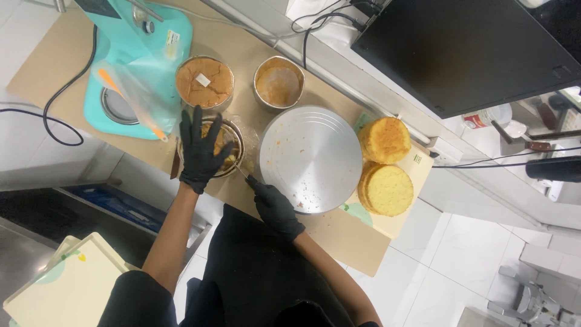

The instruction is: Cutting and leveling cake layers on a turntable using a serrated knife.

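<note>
Pressing spread fingers on the cake in a tin (225, 148) near the table's front edge, the left hand (200, 151) lies flat; the right hand (275, 209) is closed round a knife (245, 175) beside a turntable (311, 157)

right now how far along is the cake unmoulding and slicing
Done, by the look of it: two sponge rounds lie out on the board, and one tin is empty. In hand: the left hand presses on a cake tin while the right hand works a knife at it. Left: one cake sits in its tin; the turntable is bare.
</note>
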